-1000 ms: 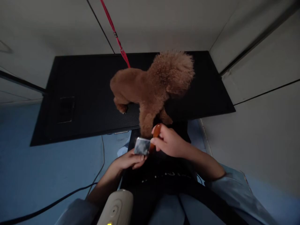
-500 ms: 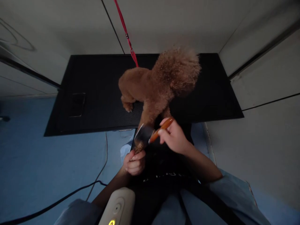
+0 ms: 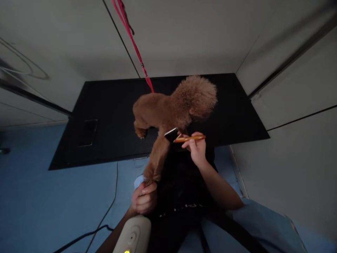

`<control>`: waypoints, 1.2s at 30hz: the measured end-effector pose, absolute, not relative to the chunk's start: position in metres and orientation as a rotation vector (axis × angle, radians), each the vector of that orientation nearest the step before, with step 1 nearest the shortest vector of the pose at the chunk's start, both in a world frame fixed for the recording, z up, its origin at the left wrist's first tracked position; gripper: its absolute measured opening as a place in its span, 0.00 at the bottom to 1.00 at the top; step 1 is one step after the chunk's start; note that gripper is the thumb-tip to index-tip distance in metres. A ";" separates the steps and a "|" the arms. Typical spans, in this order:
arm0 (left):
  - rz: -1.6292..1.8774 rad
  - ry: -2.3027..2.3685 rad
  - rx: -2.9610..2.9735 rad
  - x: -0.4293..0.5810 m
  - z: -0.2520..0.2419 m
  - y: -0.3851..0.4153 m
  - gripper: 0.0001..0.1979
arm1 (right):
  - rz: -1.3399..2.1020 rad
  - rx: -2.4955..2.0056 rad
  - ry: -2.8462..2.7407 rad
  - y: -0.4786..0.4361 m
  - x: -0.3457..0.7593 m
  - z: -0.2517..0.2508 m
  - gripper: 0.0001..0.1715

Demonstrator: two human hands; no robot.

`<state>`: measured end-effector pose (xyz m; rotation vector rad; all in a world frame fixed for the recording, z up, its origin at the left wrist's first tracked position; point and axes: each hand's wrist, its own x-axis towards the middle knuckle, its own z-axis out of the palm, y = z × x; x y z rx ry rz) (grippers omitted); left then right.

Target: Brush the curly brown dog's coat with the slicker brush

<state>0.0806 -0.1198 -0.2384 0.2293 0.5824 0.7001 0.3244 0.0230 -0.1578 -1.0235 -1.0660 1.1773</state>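
While the left hand [image 3: 144, 199] has its fingers wrapped around the lower end of the dog's [image 3: 155, 107] outstretched foreleg [image 3: 159, 151], the right hand [image 3: 197, 149] grips the brush [image 3: 192, 139] by its orange-brown handle, its head at the upper foreleg; the black table [image 3: 113, 105] bears the dog; a red leash [image 3: 134, 47] rises behind its back.

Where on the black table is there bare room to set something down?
Right of the dog's head, and between its hindquarters and the dark rectangle. The table's near edge is crowded by the brush, right hand and outstretched foreleg.
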 end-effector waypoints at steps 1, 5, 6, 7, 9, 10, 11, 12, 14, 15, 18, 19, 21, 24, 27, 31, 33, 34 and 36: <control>0.681 0.478 0.187 0.081 -0.237 -0.118 0.25 | 1.273 -0.964 -1.135 0.023 0.324 -0.159 0.18; 0.615 0.033 0.010 0.084 -0.222 -0.107 0.18 | 1.255 -0.969 -1.103 0.024 0.325 -0.159 0.19; 0.607 0.004 0.005 0.086 -0.217 -0.104 0.17 | 1.162 -1.008 -1.045 0.023 0.324 -0.157 0.18; 0.603 0.001 0.012 0.087 -0.211 -0.100 0.17 | 1.129 -1.021 -1.032 0.021 0.324 -0.155 0.18; 0.583 0.047 0.052 0.090 -0.199 -0.093 0.17 | 1.300 -0.964 -1.162 0.015 0.322 -0.148 0.17; 0.573 0.090 0.084 0.091 -0.192 -0.090 0.17 | 1.427 -0.928 -1.243 0.013 0.322 -0.145 0.17; 0.558 0.135 0.127 0.093 -0.186 -0.087 0.17 | 1.505 -0.920 -1.285 0.011 0.321 -0.142 0.17; 0.545 0.184 0.180 0.094 -0.181 -0.084 0.16 | 1.508 -0.952 -1.284 0.010 0.322 -0.139 0.17; 0.537 0.297 0.303 0.097 -0.173 -0.080 0.16 | 1.327 -1.083 -1.194 0.010 0.323 -0.133 0.16; 0.543 0.345 0.368 0.099 -0.171 -0.079 0.15 | 1.248 -1.127 -1.166 0.011 0.325 -0.131 0.16; 0.561 0.426 0.549 0.102 -0.169 -0.076 0.15 | 1.425 -1.082 -1.338 0.009 0.327 -0.123 0.14; 0.568 0.430 0.592 0.103 -0.169 -0.075 0.15 | 1.498 -1.069 -1.388 0.007 0.327 -0.120 0.13; 0.577 0.422 0.643 0.103 -0.170 -0.074 0.14 | 1.433 -1.146 -1.361 0.003 0.328 -0.115 0.12; 0.585 0.434 0.677 0.106 -0.171 -0.073 0.14 | 1.256 -1.243 -1.278 -0.003 0.329 -0.111 0.11; 0.544 0.500 0.745 0.109 -0.171 -0.071 0.15 | 1.498 -1.160 -1.392 -0.009 0.332 -0.113 0.12; 0.510 0.607 0.801 0.113 -0.166 -0.066 0.14 | 1.250 -1.311 -1.221 -0.016 0.335 -0.118 0.13; 0.450 0.660 0.875 0.114 -0.162 -0.063 0.15 | 1.358 -1.272 -1.291 -0.020 0.336 -0.119 0.12; 0.421 0.685 0.913 0.114 -0.160 -0.062 0.16 | 1.451 -1.237 -1.336 -0.021 0.336 -0.120 0.12; 0.401 0.720 0.961 0.115 -0.159 -0.061 0.15 | 1.450 -1.260 -1.330 -0.023 0.337 -0.121 0.12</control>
